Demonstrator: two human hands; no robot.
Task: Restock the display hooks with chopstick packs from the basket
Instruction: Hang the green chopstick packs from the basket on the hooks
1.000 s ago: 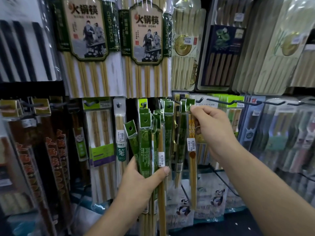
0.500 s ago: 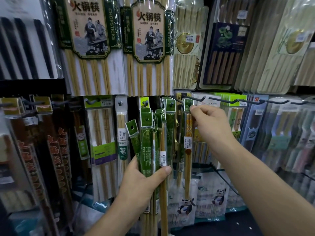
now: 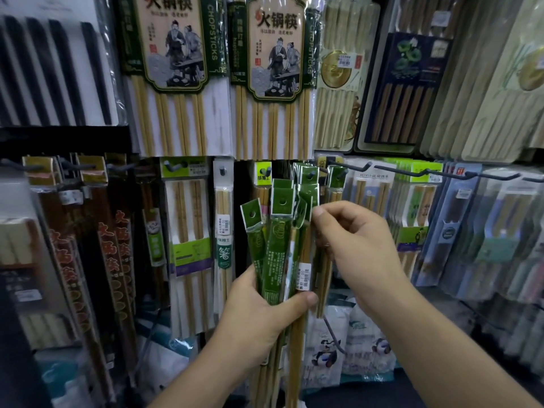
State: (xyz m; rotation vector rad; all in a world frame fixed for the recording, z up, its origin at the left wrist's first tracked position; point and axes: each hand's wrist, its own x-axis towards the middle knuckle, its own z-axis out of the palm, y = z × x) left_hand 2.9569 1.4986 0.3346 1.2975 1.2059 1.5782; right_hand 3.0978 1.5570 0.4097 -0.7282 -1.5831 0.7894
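Note:
My left hand (image 3: 259, 316) grips a bundle of green-headed chopstick packs (image 3: 273, 251) upright in front of the display wall, thumb across the front. My right hand (image 3: 356, 245) is at the bundle's upper right, thumb and fingertips pinching the green header of one pack there. Just above, several matching green packs (image 3: 309, 175) hang on a display hook, and one more green pack (image 3: 337, 178) hangs on the hook beside them. The basket is out of view.
Dark wire hooks (image 3: 412, 172) stick out toward me on the right, above my right hand. Large hot-pot chopstick packs (image 3: 273, 72) hang overhead. Dark packs (image 3: 88, 245) fill the left and panda-printed bags (image 3: 323, 354) hang below.
My right hand let go of the pack it was threading onto the hook and dropped down-left to the top of the bundle. The left hand kept holding the bundle.

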